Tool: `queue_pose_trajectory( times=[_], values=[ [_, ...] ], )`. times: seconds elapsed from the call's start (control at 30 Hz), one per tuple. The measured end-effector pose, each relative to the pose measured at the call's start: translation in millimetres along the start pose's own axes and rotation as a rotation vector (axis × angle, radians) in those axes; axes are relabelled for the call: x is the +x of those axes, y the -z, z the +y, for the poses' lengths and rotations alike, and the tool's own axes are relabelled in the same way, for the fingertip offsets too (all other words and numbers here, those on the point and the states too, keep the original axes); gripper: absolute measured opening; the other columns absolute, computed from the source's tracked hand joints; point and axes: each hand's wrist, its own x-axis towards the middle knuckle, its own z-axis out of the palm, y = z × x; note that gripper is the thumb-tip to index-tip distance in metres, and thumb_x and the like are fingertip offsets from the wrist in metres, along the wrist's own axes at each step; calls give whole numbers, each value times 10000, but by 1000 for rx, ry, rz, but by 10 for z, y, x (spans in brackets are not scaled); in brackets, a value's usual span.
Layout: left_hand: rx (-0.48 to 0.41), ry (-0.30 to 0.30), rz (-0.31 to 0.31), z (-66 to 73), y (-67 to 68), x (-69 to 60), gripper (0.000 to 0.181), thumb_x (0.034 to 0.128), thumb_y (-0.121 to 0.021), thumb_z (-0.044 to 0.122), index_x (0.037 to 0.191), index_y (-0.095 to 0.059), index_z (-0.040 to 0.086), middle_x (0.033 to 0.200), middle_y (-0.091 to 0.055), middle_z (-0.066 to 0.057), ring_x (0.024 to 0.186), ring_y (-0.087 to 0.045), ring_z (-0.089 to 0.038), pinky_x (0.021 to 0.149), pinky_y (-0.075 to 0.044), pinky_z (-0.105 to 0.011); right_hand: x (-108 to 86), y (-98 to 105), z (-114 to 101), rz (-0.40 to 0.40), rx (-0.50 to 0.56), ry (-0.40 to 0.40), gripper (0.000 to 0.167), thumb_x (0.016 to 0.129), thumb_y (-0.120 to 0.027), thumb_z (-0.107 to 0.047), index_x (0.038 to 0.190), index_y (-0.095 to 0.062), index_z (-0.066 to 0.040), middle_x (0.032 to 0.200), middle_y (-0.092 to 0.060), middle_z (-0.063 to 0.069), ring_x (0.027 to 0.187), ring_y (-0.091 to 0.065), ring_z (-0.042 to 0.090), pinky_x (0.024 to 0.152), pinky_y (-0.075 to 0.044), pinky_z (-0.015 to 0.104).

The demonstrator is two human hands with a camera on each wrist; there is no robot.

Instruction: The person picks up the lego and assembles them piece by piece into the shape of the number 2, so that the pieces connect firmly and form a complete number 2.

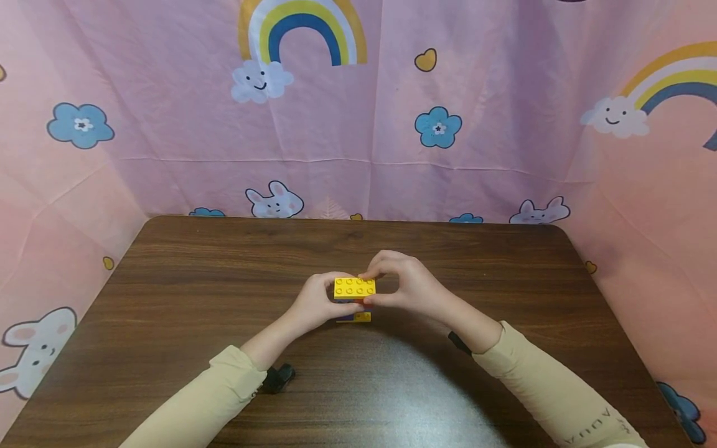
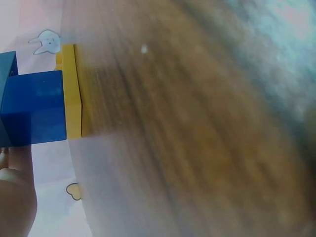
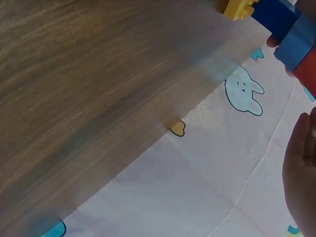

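A short stack of toy building bricks stands on the table, topped by a yellow brick (image 1: 355, 287) with two rows of studs. Below it are a red brick (image 3: 308, 71), a lighter blue brick (image 3: 295, 42) and a dark blue brick (image 2: 34, 106). At the bottom lies a thin yellow piece (image 2: 73, 94), whose studs stick out past the blue one. My left hand (image 1: 310, 305) grips the stack from the left, thumb across its front. From the right, my right hand (image 1: 411, 283) pinches the right end of the top yellow brick between thumb and fingers.
The brown wooden table (image 1: 224, 261) spreads around the stack. A pink cloth (image 1: 336, 137) printed with rainbows and rabbits hangs along its back and sides. Black devices (image 1: 277, 378) sit at both wrists, below the cream sleeves (image 1: 196, 398).
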Motion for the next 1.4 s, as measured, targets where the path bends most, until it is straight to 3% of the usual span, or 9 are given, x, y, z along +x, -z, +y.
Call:
queue_pose_trajectory(
  times=[0.13, 0.33, 0.57, 0.77, 1.1, 1.4],
  values=[
    [-14, -1, -4, 4, 6, -9, 429, 876, -886, 142, 1263, -732, 40, 1242, -768, -116, 1143, -695, -266, 1036, -565, -443, -6, -10, -14, 8, -33, 4, 332, 813, -944, -146, 1114, -816, -90, 1041, -732, 7, 1003, -674, 153, 931, -619, 366],
    [-14, 2, -11, 2, -6, -3, 428, 880, -886, 152, 1266, -734, 47, 1258, -765, -111, 1180, -690, -284, 1070, -554, -502, -57, -36, -9, 39, -77, -11, 361, 807, -952, -179, 1131, -809, -104, 1071, -739, -4, 1048, -677, 159, 979, -615, 373],
    [-10, -7, -6, -10, -14, 11, 440, 871, -889, 139, 1270, -735, 38, 1262, -772, -116, 1186, -702, -293, 1103, -533, -541, -54, -64, -9, 78, -15, -16, 373, 786, -962, -135, 1122, -798, -116, 1076, -756, -14, 1056, -688, 152, 981, -608, 364],
    [9, -50, 8, -27, -10, 10, 431, 864, -890, 112, 1253, -738, 7, 1231, -778, -149, 1150, -717, -306, 1040, -581, -465, -10, -109, -37, 90, 40, 5, 336, 826, -930, -121, 1135, -799, -102, 1075, -755, 14, 1049, -677, 171, 961, -591, 360],
    [-4, -53, -2, -25, -9, 18, 423, 869, -887, 119, 1249, -743, 3, 1231, -778, -155, 1143, -718, -290, 1010, -588, -395, 13, -127, -53, 108, 35, 23, 297, 816, -926, -79, 1092, -814, -85, 1032, -756, 21, 1010, -678, 177, 917, -594, 332],
    [-2, -22, -7, -23, 5, 5, 431, 871, -889, 121, 1265, -741, 30, 1263, -771, -130, 1187, -703, -298, 1075, -558, -491, -7, -162, -75, 122, -29, 21, 289, 832, -923, -125, 1097, -813, -90, 1034, -747, 12, 1013, -665, 172, 919, -599, 353]
  ],
)
